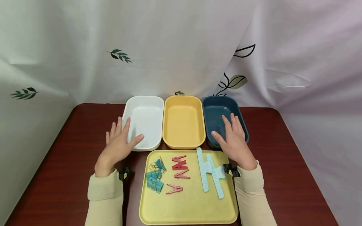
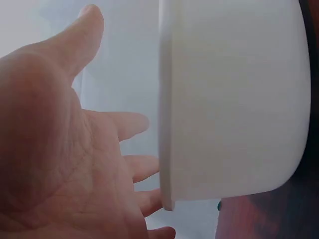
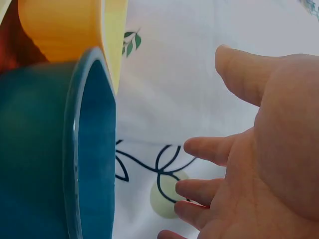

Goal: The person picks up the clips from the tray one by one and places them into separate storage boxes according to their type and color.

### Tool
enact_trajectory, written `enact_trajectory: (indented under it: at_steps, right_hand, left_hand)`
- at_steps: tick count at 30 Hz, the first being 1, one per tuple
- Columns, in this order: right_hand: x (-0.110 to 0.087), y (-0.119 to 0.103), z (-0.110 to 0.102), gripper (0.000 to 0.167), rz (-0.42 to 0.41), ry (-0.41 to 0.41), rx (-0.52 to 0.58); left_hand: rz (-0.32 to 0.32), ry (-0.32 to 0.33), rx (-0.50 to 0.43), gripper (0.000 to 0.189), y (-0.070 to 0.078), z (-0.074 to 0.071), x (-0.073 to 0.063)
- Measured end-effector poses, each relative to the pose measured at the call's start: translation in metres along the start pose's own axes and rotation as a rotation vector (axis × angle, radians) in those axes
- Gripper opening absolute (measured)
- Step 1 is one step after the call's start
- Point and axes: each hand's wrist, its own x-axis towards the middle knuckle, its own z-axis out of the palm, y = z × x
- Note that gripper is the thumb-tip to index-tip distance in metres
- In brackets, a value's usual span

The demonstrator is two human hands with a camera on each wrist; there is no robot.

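Note:
My left hand point(image 1: 117, 146), fingers spread and holding nothing, hovers over the left side of the white bin point(image 1: 147, 125). In the left wrist view its fingers reach toward the rim of that bin. Over the dark blue bin point(image 1: 217, 110) hovers my right hand point(image 1: 234, 144), also spread and holding nothing. A yellow tray point(image 1: 198, 210) lies in front of the bins. On it are teal binder clips point(image 1: 155, 184) at the left, several red and pink clothespin-like clips point(image 1: 179, 165) in the middle, and two pale mint ruler clips point(image 1: 203, 171) at the right.
Between the white and blue bins stands an orange-yellow bin point(image 1: 183, 125). All three line the back edge of the dark red-brown table point(image 1: 56, 172). A pale curtain point(image 1: 169, 47) with leaf prints hangs right behind them.

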Motion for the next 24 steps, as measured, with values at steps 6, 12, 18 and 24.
enact_trajectory:
  at_steps: [6, 12, 18, 24]
  right_hand:
    - [0.002, -0.01, 0.006, 0.079, -0.024, -0.004, -0.001]
    - [0.002, -0.019, 0.014, 0.08, -0.038, -0.027, -0.001]
    - [0.001, -0.03, 0.022, 0.08, -0.063, -0.039, -0.003]
    - [0.002, -0.044, 0.032, 0.079, -0.112, -0.035, 0.009]
  left_hand:
    - [0.002, -0.024, -0.014, 0.098, -0.004, 0.0, -0.003]
    - [0.002, -0.039, -0.03, 0.1, -0.007, 0.002, -0.003]
    - [0.0, -0.032, -0.049, 0.105, -0.011, 0.002, -0.002]
    - [-0.002, -0.031, -0.039, 0.112, -0.014, 0.002, 0.0]
